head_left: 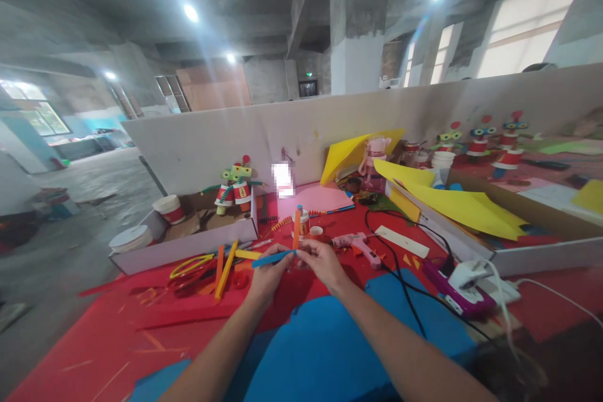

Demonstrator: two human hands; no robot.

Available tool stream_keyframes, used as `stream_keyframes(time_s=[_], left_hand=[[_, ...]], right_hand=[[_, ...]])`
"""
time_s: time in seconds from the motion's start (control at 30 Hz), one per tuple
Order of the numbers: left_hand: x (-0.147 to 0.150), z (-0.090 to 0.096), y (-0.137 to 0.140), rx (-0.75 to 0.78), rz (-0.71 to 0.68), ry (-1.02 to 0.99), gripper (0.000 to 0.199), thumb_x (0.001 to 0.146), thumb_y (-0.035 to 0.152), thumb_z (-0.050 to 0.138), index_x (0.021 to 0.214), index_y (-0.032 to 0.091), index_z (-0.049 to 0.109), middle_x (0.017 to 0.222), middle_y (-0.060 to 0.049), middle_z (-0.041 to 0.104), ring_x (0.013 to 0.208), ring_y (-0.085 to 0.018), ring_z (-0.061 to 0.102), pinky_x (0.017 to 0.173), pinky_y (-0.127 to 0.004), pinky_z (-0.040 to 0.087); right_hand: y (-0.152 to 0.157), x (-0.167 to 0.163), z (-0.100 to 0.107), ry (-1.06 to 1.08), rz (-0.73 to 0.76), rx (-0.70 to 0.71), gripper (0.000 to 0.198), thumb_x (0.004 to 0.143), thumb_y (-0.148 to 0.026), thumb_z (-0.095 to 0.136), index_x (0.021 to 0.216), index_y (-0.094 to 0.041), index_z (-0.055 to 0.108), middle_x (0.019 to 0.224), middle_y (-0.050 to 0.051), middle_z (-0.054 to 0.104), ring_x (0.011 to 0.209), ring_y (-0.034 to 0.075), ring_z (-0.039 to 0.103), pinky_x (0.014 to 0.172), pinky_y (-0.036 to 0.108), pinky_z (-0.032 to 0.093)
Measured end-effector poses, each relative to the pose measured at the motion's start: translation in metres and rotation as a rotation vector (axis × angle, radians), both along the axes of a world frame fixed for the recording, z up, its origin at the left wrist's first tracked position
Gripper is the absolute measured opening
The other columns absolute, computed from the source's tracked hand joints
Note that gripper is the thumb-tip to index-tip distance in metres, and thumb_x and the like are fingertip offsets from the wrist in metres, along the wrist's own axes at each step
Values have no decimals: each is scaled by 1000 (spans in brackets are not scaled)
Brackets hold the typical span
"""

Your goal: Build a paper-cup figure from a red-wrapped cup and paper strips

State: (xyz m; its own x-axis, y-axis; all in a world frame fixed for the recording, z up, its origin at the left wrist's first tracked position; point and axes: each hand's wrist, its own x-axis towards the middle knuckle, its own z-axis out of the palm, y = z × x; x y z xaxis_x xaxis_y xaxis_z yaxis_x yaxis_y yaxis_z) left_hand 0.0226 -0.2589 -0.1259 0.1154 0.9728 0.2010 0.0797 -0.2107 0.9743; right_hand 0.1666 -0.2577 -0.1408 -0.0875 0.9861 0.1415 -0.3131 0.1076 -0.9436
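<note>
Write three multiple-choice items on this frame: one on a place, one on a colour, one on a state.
1. Where does the pink glue gun lie?
A. on the red table, to the right of the hands
B. in the cardboard box
C. on the floor

2. What colour is the strip held between the hands?
A. yellow
B. blue
C. green

3. How is the strip held?
A. it lies loose on the table
B. by one hand only
C. by the left hand and the right hand together

Answers: 1 A, it rests on the red surface right of the right hand. 2 B, it is plainly blue. 3 C, fingers of both hands pinch it.
</note>
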Motion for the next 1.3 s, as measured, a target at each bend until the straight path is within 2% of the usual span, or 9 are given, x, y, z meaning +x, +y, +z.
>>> stream_keyframes(time_s=[0.1, 0.17, 0.37, 0.63, 0.8, 0.93, 1.07, 1.23, 1.3], left_hand=[[1, -1, 0, 6, 12, 37, 20, 69, 34, 70, 66, 17, 59, 53, 3, 58, 52, -12, 51, 53, -22, 39], [2, -2, 0, 29, 28, 52, 22, 69, 35, 70, 66, 18, 58, 54, 3, 57, 52, -12, 51, 53, -22, 38], [2, -1, 0, 72, 26, 81, 22, 70, 35, 70, 65, 17, 58, 56, 3, 56, 54, -11, 49, 55, -22, 38], [0, -1, 2, 12, -9, -26, 26, 65, 35, 76, 63, 16, 59, 55, 2, 57, 54, -12, 51, 53, -22, 38], [0, 0, 1, 9, -30, -40, 26, 66, 35, 76, 62, 16, 59, 54, 2, 57, 54, -12, 51, 53, -22, 39], [0, 2, 0, 34, -21, -42, 24, 69, 33, 74, 63, 16, 59, 55, 3, 55, 54, -11, 50, 54, -22, 38], [0, 1, 1, 42, -13, -61, 24, 66, 33, 76, 62, 16, 59, 55, 3, 54, 53, -10, 49, 53, -22, 39], [1, 2, 2, -13, 16, -60, 29, 66, 39, 76, 67, 16, 59, 55, 3, 56, 52, -10, 50, 53, -22, 40], [2, 2, 1, -39, -21, -53, 32, 66, 43, 76, 70, 16, 58, 57, 3, 58, 52, -10, 50, 53, -21, 40]], right_hand=[[1, 0, -1, -104, -13, 73, 41, 63, -59, 72, 73, -19, 70, 68, 1, 68, 59, 16, 63, 64, 31, 54], [1, 1, -2, -115, -15, 51, 46, 64, -63, 69, 72, -18, 70, 65, 1, 68, 59, 18, 65, 64, 33, 55], [1, 3, 0, -60, 10, -72, 60, 48, -71, 74, 68, -15, 70, 59, 2, 67, 58, 18, 66, 65, 34, 57], [-3, 4, 4, -25, 67, -69, 49, 53, -60, 79, 70, -14, 71, 61, 2, 68, 60, 16, 66, 69, 33, 56], [0, 2, 0, 61, 61, -92, 47, 46, -49, 86, 69, -14, 65, 65, 1, 68, 58, 15, 66, 68, 33, 56], [1, 2, -2, 97, 48, -107, 49, 46, -50, 86, 72, -16, 64, 67, 1, 68, 60, 16, 66, 68, 33, 56], [1, 3, -2, 80, 36, -121, 49, 47, -53, 85, 74, -15, 68, 62, 0, 67, 60, 16, 66, 70, 34, 56], [-1, 4, 4, 123, 18, -127, 45, 47, -48, 85, 70, -14, 66, 64, 0, 66, 61, 16, 65, 73, 35, 56], [-3, 3, 6, 150, 10, -121, 46, 48, -45, 85, 78, -15, 67, 67, -1, 67, 62, 16, 65, 72, 35, 56]])
